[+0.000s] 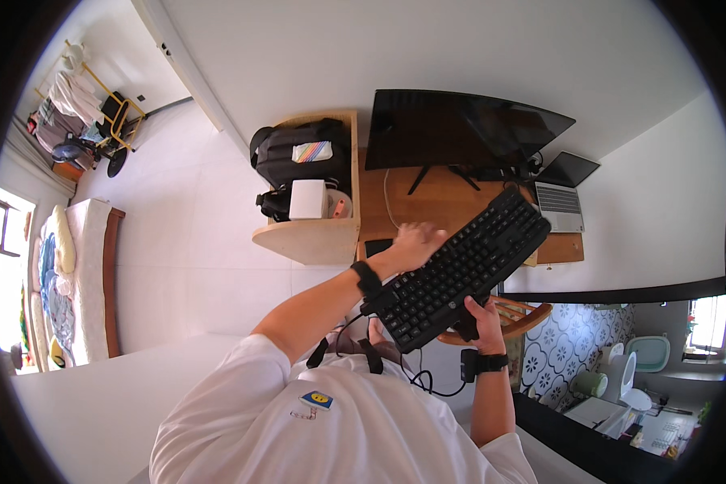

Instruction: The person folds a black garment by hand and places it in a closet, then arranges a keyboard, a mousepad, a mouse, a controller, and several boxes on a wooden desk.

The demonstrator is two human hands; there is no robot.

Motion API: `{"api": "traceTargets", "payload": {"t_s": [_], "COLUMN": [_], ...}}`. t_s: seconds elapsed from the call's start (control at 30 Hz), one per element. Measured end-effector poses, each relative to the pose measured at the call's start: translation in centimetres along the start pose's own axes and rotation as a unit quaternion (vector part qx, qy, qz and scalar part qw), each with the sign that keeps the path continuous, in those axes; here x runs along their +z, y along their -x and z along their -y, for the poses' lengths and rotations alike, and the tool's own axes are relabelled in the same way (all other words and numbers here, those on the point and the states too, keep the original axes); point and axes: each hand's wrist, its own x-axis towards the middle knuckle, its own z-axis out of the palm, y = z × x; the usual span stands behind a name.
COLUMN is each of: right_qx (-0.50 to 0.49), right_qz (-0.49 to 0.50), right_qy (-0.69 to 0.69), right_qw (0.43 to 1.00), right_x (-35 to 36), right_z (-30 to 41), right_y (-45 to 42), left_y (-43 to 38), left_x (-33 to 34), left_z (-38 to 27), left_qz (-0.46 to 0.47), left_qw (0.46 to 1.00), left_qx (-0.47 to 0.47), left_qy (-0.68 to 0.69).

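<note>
A black computer keyboard (460, 269) is held up at a slant in front of my chest, keys facing me. My right hand (487, 323) grips its near edge, thumb on top and the other fingers hidden. A small black object (464, 327) shows beside that thumb; I cannot tell what it is. At the keyboard's far left edge is my left hand (417, 245), blurred, palm down with fingers apart and nothing visible in it. Whether it touches the keys is unclear. Each wrist wears a black strap, and black cables (426, 381) hang below the keyboard.
A wooden desk (420, 209) carries a curved monitor (460, 130) and an open laptop (559, 206). Left of it, a wooden cabinet (305, 242) holds a black bag (302, 151) and a white box (307, 199). A wooden chair (526, 320) stands close beyond my right hand.
</note>
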Motion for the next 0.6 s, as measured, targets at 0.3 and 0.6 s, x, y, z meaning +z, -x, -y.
{"api": "traceTargets", "payload": {"t_s": [0.3, 0.6], "right_qx": [0.110, 0.170], "right_qz": [-0.031, 0.022], "right_qy": [0.042, -0.055], "right_qw": [0.993, 0.984], "right_x": [-6.9, -7.9], "right_z": [2.3, 3.5], "right_y": [-8.7, -16.6], "left_y": [-1.0, -2.9], "left_x": [1.8, 5.2], "left_z": [9.9, 11.7], "left_qz": [0.114, 0.141], "left_qw": [0.972, 0.954], "left_qx": [-0.121, -0.154], "left_qy": [-0.166, -0.214]}}
